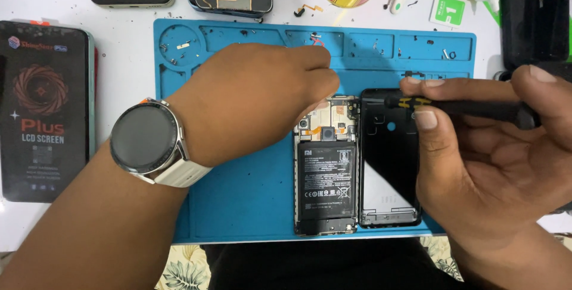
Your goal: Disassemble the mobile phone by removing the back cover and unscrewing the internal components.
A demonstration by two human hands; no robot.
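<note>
My left hand (250, 99) pinches at the opened phone's (326, 171) fragile top board, best steadied by its stiff frame edges, while my right hand (476, 159) grips a slim black screwdriver (465, 108).

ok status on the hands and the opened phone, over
Left hand fingertips at top of opened phone. Right hand holds black screwdriver over the back cover. Both on blue mat.

I'm seeing my left hand (256, 96) reaching over the opened phone (326, 168) on the blue mat (238, 194) — fingertips at its top edge — while my right hand (494, 147) is gripping a black screwdriver (465, 109) beside the black back cover (388, 159).
</note>
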